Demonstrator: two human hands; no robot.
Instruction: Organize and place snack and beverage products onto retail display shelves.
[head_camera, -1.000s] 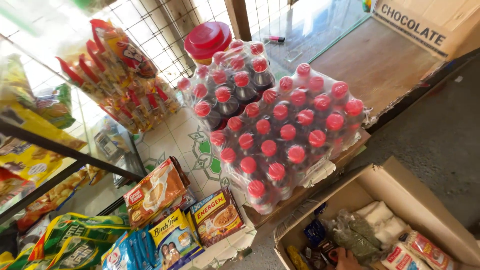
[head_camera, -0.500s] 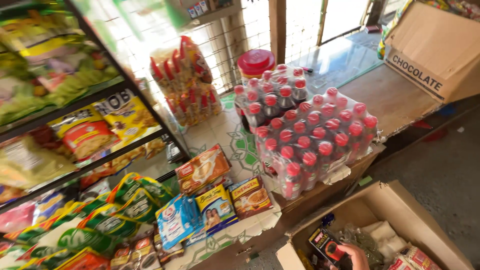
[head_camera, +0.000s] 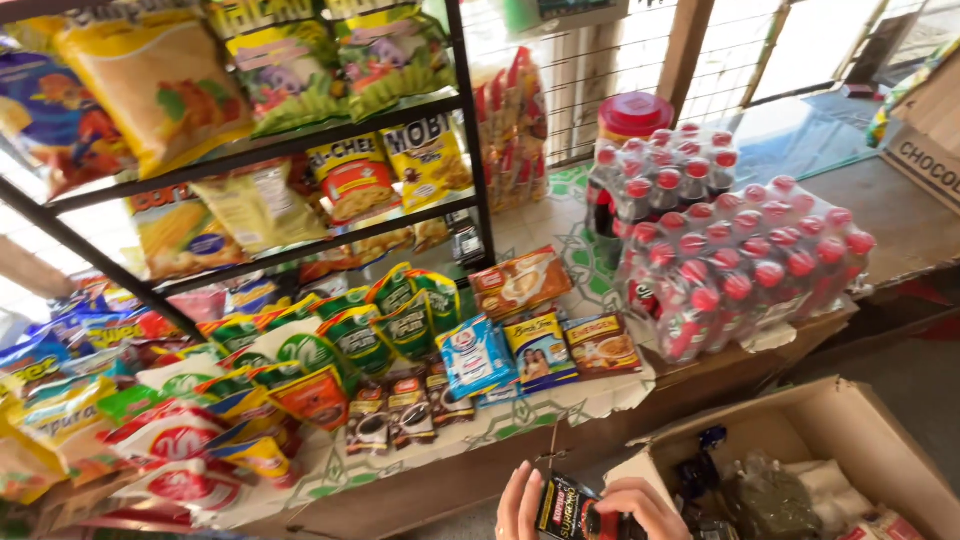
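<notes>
At the bottom edge of the head view my left hand (head_camera: 518, 505) and my right hand (head_camera: 645, 508) together hold a strip of dark sachets (head_camera: 572, 508) with red and yellow print. They hover just in front of the counter's front edge (head_camera: 460, 480). Right of the hands stands an open cardboard box (head_camera: 800, 425) with packets and dark sachets inside. On the counter just above the hands lie rows of small sachets (head_camera: 390, 415) and drink-mix packs (head_camera: 540, 348).
A black wire shelf (head_camera: 300, 150) carries bags of snacks at the left. Shrink-wrapped packs of red-capped soda bottles (head_camera: 740, 265) sit at the right of the counter, a red-lidded jar (head_camera: 633, 115) behind them. Another carton (head_camera: 925, 160) stands far right.
The view has swung left and up, bringing the shelf into sight. My hands have lifted the dark sachet strip out of the box toward the counter.
</notes>
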